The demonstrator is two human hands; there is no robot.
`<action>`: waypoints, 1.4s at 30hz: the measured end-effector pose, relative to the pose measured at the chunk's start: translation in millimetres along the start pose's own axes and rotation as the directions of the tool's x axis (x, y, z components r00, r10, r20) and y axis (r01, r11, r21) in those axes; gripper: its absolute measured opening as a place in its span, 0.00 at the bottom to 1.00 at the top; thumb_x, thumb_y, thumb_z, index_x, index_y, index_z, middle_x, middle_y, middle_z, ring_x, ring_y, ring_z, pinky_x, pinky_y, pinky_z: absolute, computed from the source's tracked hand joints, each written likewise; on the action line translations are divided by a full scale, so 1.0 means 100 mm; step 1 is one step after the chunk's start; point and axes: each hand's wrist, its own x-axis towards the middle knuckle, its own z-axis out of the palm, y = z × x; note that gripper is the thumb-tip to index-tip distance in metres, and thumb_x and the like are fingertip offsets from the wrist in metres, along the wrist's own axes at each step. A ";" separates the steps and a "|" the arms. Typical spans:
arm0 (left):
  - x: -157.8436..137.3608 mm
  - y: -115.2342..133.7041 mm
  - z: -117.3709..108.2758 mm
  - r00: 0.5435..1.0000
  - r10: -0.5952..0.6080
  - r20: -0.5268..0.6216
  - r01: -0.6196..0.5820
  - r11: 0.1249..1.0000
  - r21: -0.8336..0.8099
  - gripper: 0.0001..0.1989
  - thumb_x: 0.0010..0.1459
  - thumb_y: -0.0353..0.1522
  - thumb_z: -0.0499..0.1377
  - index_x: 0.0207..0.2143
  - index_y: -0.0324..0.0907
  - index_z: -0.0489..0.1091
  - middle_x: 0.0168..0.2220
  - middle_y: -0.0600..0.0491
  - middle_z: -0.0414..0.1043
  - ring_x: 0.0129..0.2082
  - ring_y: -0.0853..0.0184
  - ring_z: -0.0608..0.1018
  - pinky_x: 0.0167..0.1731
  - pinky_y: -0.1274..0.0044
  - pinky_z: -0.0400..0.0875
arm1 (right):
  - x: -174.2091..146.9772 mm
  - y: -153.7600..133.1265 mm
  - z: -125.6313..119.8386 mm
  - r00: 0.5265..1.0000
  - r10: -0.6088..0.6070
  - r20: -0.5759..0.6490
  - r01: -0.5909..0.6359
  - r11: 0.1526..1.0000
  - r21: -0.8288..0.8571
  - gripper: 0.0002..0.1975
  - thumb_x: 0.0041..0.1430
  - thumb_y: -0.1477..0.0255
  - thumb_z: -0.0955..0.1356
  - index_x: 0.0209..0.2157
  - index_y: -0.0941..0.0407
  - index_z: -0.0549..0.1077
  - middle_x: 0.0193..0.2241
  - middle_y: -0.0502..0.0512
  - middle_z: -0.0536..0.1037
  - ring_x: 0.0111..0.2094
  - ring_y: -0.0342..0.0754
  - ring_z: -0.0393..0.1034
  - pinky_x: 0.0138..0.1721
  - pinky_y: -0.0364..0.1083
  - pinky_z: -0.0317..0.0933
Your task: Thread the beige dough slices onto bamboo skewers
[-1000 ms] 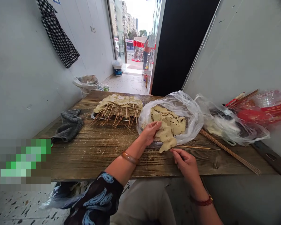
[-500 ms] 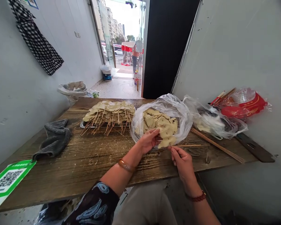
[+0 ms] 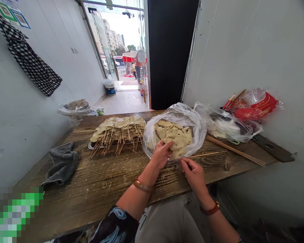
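Note:
My left hand (image 3: 162, 153) is closed on several thin, pale yellow slices (image 3: 177, 145), holding them over the near rim of a clear plastic bag (image 3: 198, 135). At the slices' lower edge, my right hand (image 3: 194, 172) pinches the end of a thin wooden skewer, mostly hidden by fingers and slices. More loose pale slices (image 3: 167, 126) fill the open bag. To the left, a stack of filled skewers (image 3: 119, 130) lies on a metal tray (image 3: 90, 145), sticks pointing towards me. One bare skewer (image 3: 209, 154) rests on the table just beyond my right hand.
A bundle of bare skewers (image 3: 235, 151) lies at the right of the wooden table (image 3: 96, 195). Behind it are another plastic bag (image 3: 225, 126), a red package (image 3: 258, 109) and a dark flat blade-like tool (image 3: 273, 148). A grey cloth (image 3: 62, 163) lies at left.
The view has shifted, so the room appears further left. Both hands keep their hold, and the held slices now lie closer over the pile in the bag. A second person shows outside.

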 end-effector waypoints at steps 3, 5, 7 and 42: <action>0.02 0.02 -0.04 0.996 -0.076 -0.035 0.075 0.996 -0.046 0.15 0.40 0.34 0.69 0.30 0.38 0.70 0.25 0.55 0.73 0.22 0.73 0.73 0.22 0.81 0.67 | 0.00 0.01 0.00 0.999 -0.028 0.018 0.028 0.999 -0.026 0.17 0.58 0.62 0.64 0.33 0.60 0.78 0.15 0.47 0.67 0.17 0.42 0.60 0.22 0.41 0.55; 0.03 0.02 -0.06 0.995 -0.091 -0.042 0.088 0.994 -0.068 0.15 0.40 0.34 0.69 0.29 0.37 0.70 0.26 0.54 0.74 0.23 0.71 0.74 0.24 0.79 0.69 | 0.00 0.01 0.00 0.999 -0.045 0.031 0.045 0.999 -0.028 0.17 0.58 0.62 0.64 0.34 0.60 0.78 0.15 0.47 0.68 0.18 0.42 0.61 0.23 0.41 0.56; 0.05 0.02 -0.08 0.994 -0.092 -0.051 0.088 0.993 -0.075 0.16 0.39 0.33 0.69 0.30 0.37 0.70 0.27 0.53 0.74 0.23 0.71 0.75 0.26 0.78 0.70 | 0.01 0.03 0.00 0.998 -0.057 0.032 0.058 0.998 -0.020 0.17 0.58 0.62 0.64 0.35 0.60 0.78 0.16 0.48 0.69 0.19 0.43 0.62 0.24 0.41 0.57; 0.08 0.10 -0.12 0.958 0.247 -0.147 -0.150 0.866 0.477 0.18 0.45 0.43 0.62 0.32 0.38 0.69 0.23 0.54 0.70 0.20 0.72 0.70 0.20 0.80 0.63 | -0.01 0.13 0.05 0.976 -0.218 0.013 0.218 0.968 -0.126 0.14 0.59 0.65 0.63 0.33 0.57 0.79 0.26 0.54 0.79 0.26 0.46 0.71 0.31 0.43 0.64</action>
